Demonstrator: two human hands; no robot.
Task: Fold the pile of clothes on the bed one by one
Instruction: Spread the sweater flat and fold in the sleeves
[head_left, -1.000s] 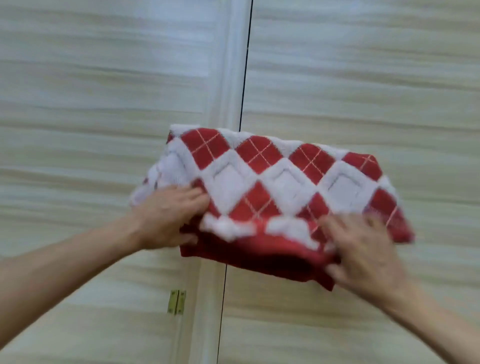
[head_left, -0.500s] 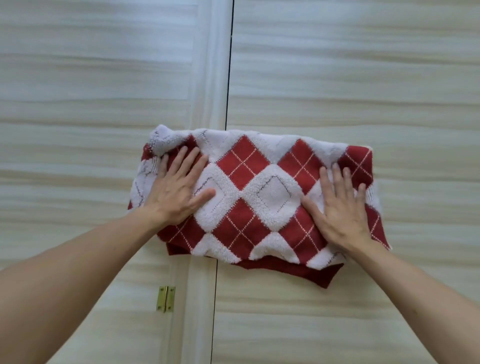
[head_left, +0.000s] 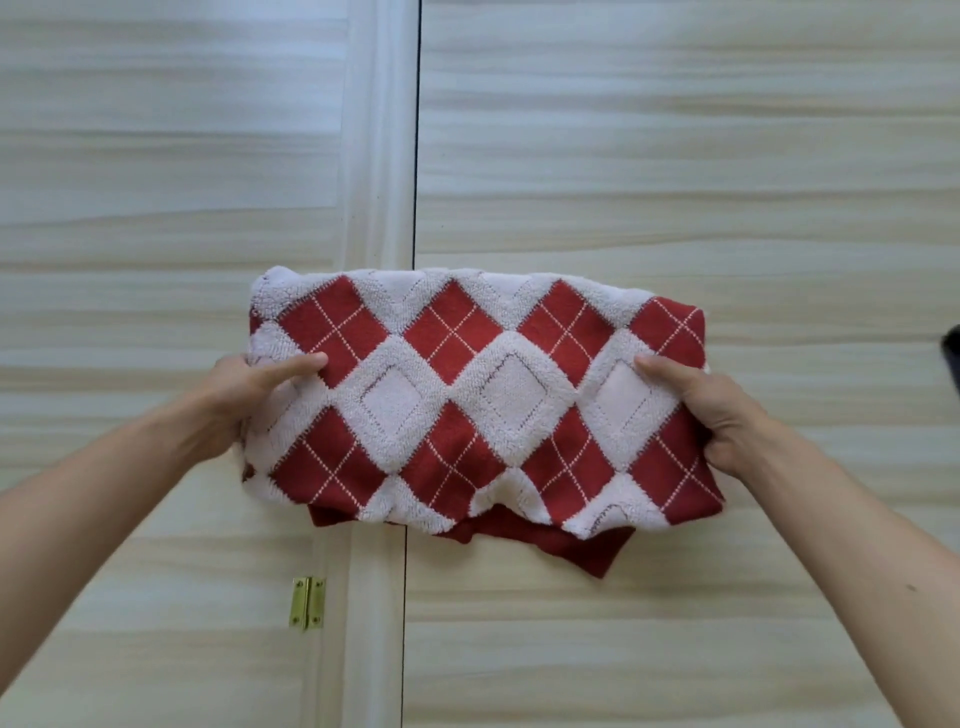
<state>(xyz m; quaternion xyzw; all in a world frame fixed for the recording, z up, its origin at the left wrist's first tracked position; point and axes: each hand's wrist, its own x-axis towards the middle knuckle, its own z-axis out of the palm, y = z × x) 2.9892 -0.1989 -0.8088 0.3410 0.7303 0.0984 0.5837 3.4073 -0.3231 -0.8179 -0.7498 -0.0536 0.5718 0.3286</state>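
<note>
A folded red and white argyle knit garment (head_left: 467, 405) lies as a wide rectangle in the middle of the view, with a plain red layer poking out under its near edge. My left hand (head_left: 244, 395) grips its left edge, thumb on top and fingers underneath. At the opposite edge my right hand (head_left: 711, 410) holds it the same way, thumb over the top. The fingers of both hands are hidden under the fabric.
The garment sits on pale wood-grain panels (head_left: 675, 156) split by a dark vertical seam (head_left: 415, 156) beside a white moulded strip. A brass hinge (head_left: 307, 603) lies near the lower left. A dark object (head_left: 953, 358) peeks in at the right edge.
Both hands were pressing flat on top of the garment; now they have slid out to its left and right edges and grip them. The garment looks squarer and neater.
</note>
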